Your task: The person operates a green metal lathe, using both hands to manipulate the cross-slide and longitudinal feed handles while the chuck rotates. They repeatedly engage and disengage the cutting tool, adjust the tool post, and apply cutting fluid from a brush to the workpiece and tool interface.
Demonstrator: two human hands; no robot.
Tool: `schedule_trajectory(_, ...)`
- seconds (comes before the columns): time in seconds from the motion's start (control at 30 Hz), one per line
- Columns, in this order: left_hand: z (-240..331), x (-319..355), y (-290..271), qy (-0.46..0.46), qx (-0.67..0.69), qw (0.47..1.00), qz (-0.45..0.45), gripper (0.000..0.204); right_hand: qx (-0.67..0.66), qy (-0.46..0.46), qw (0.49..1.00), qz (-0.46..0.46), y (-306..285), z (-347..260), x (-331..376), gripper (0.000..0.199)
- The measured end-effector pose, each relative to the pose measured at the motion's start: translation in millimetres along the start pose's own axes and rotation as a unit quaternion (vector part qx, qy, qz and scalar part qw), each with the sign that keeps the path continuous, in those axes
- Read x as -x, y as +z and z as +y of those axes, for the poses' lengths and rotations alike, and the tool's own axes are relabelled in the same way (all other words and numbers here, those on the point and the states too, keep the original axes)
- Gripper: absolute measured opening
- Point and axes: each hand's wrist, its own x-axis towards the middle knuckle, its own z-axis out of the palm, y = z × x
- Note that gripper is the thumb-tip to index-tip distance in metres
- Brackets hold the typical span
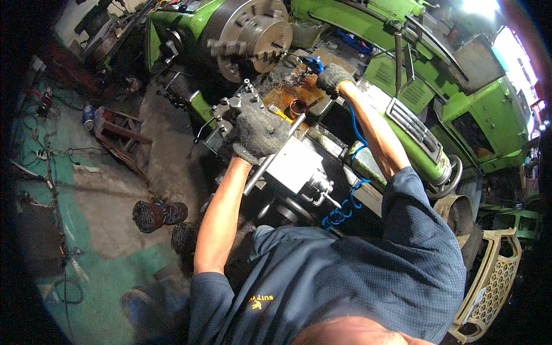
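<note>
My left hand [259, 133], in a dark grey work glove, rests over the steel tool post [237, 104] of a green lathe. Its fingers are turned down and mostly hidden. A long metal bar [275, 154] lies slantwise along that hand's right side; whether the fingers touch it I cannot tell. My right hand [334, 79], gloved the same way, is closed around a blue air blow gun [315, 64]. The gun's nozzle points left toward the lathe chuck [259, 38], whose jaws look smeared. A coiled blue air hose [352, 201] hangs below my right forearm.
Brown, wet-looking chips and fluid [293, 89] lie below the chuck, with a small round cup [298, 107] among them. The tailstock handwheel [451, 177] stands at right. Left, a rusty metal stand [123, 135] and dark bundles [158, 215] sit on the floor; a beige plastic chair [489, 282] is lower right.
</note>
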Motion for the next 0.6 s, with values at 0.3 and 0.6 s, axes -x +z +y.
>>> schedule_trajectory(0.3, 1.2, -4.4, 2.0, 0.033, -0.034, 0.999, 0.005, 0.024, 0.051, -0.056, 0.996, 0.046, 8.7, 13.8, -23.6, 0.047)
schedule_trajectory(0.6, 2.4, -7.5, 0.2, 0.039, -0.026, 0.999, 0.001, 0.019, -0.005, -0.019, 0.999, 0.031, -0.1, 16.8, -4.8, 0.05)
